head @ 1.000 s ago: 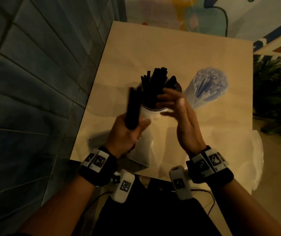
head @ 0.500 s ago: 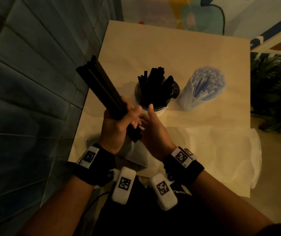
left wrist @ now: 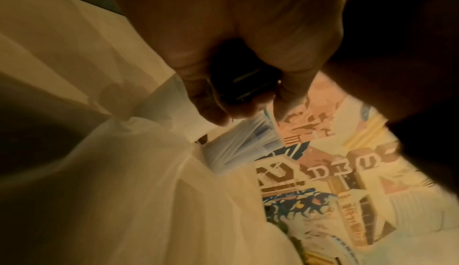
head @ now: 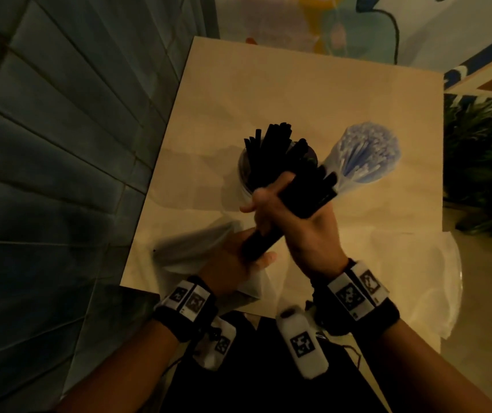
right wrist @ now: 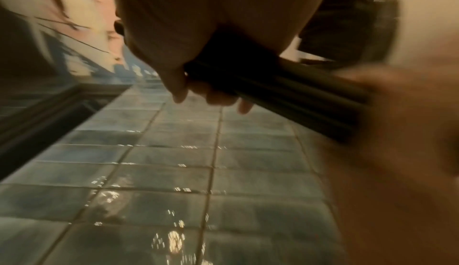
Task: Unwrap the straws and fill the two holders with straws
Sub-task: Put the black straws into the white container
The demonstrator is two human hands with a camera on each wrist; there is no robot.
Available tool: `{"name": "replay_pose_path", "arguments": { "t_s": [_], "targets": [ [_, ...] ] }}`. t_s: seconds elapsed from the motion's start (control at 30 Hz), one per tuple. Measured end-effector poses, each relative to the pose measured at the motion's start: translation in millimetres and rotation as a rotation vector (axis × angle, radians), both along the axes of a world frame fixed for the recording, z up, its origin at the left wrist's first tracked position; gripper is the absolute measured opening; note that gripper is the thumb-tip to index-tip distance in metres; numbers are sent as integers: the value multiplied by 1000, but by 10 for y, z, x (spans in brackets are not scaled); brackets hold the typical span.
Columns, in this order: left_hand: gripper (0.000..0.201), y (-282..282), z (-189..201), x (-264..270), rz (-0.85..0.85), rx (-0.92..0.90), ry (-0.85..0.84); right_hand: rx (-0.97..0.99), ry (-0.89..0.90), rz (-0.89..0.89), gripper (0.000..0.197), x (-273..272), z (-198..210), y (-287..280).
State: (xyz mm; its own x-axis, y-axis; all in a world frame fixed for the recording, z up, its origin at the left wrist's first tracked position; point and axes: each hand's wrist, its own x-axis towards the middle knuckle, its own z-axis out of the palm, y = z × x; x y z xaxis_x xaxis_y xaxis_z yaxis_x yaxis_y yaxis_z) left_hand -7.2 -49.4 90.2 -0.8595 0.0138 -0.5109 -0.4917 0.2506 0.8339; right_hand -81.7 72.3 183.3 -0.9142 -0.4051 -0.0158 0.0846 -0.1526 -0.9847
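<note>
While both hands work above the near edge of the worktop [head: 322, 93], the scene reads so:
Right hand [head: 295, 222]: fingers wrapped round the middle of a bundle of black straws [head: 307, 195], tilted up to the right.
Left hand [head: 233, 257]: curled round the bundle's lower end, with a clear plastic wrapper [head: 185, 251] trailing to its left.
Near holder [head: 246, 174]: upright behind the hands, already holding black straws.
Second holder [head: 361, 156]: just right of the first, packed with pale blue straws.
Plastic sheet [head: 417, 278]: flat at the worktop's near right corner.
Tiled wall [head: 60, 144]: left of the worktop.
</note>
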Motion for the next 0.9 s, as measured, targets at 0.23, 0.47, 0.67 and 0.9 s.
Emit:
{"name": "replay_pose_path", "arguments": {
  "t_s": [0.23, 0.47, 0.67, 0.9],
  "targets": [
    [29, -523, -493, 135, 69, -334, 67, -45, 200, -383, 20, -792, 156, 18],
    [41, -898, -706, 385, 132, -386, 66, 112, 72, -397, 22, -1051, -267, -213],
    [33, -844, -823, 395, 145, -378, -38, 91, 96, -452, 20, -1151, -311, -201],
    [25, -686, -801, 254, 60, -363, -66, 196, 161, -446, 23, -1199, -409, -107]
  ]
}}
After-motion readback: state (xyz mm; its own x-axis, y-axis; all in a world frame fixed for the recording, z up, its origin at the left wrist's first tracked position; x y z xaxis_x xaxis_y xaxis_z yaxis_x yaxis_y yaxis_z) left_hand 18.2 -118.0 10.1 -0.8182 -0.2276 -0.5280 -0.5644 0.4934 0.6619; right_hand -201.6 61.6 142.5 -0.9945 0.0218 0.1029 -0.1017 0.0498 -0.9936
